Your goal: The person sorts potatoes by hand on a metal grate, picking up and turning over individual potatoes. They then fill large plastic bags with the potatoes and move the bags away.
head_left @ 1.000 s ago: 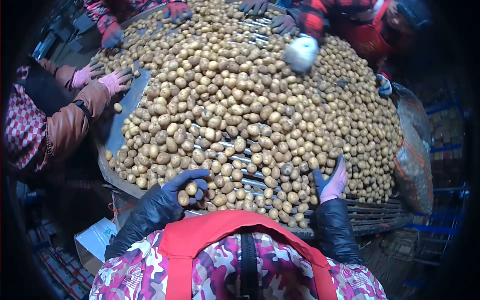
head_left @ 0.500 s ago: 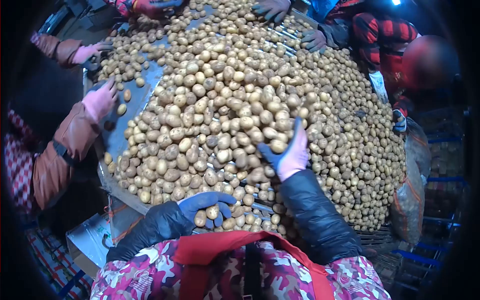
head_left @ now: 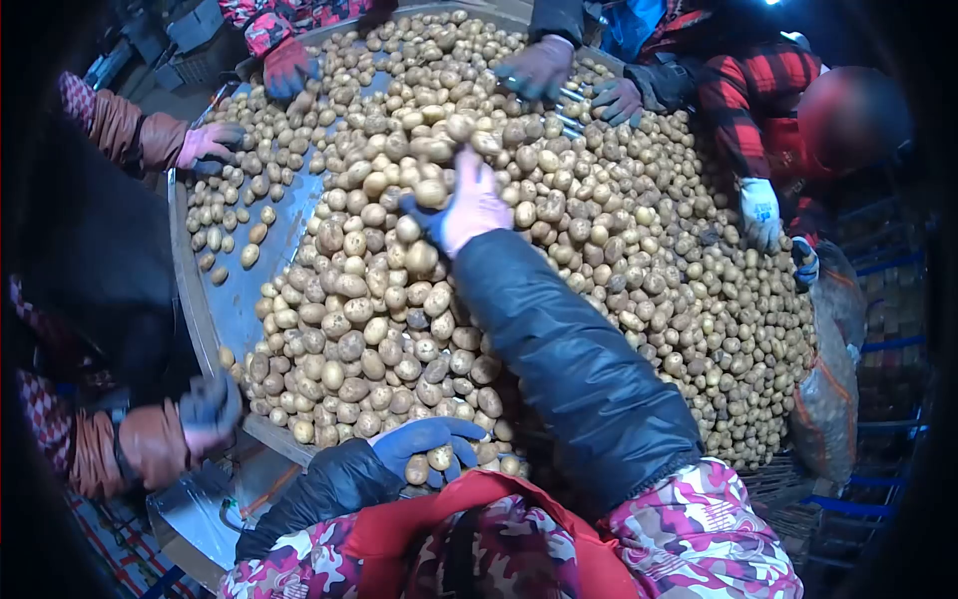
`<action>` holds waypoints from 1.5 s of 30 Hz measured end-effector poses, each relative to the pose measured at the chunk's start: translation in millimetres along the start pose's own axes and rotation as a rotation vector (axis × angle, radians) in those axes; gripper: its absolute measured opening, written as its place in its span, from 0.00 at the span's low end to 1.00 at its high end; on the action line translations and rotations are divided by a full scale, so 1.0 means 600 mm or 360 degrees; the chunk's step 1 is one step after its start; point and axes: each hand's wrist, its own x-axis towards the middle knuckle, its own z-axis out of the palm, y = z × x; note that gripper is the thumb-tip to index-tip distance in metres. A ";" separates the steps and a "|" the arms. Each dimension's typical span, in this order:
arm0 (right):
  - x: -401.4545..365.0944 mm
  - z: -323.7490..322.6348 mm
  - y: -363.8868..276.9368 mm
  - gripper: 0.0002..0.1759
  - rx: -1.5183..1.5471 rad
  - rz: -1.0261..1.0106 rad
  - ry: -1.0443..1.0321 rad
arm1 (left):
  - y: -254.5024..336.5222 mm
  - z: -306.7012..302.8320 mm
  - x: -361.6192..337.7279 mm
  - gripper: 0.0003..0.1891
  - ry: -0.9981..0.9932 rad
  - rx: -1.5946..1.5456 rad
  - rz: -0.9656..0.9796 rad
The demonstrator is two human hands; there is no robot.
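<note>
A wide heap of potatoes point(head_left: 579, 220) covers a table with a raised rim. My left hand point(head_left: 419, 439), in a blue-and-pink work glove, curls round potatoes point(head_left: 439, 457) near the table's front edge. My right arm reaches over the pile. At its end, my right hand point(head_left: 467, 212), gloved the same way, has its thumb and fingers spread against the heap. Some potatoes point(head_left: 429, 192) beside it are blurred by motion. The right palm faces away from me, so its contact with them is partly hidden.
Co-workers' gloved hands point(head_left: 208, 143) work round the rim point(head_left: 195, 285), including a hand point(head_left: 539, 68) at the far side and a white-gloved hand point(head_left: 760, 212) at right. A filled mesh sack point(head_left: 828, 404) stands at the right edge. Blue tabletop point(head_left: 242, 280) shows at left.
My right hand has pushed forward and left over the heap, potatoes shifting around it. My left hand stays near the front edge with potatoes. A co-worker's hand at left moved down past the rim.
</note>
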 end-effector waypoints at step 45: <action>-0.675 -0.257 0.395 0.60 -0.1012 0.0362 -0.0158 | -0.011 0.052 -0.014 0.22 0.0177 0.0530 0.0086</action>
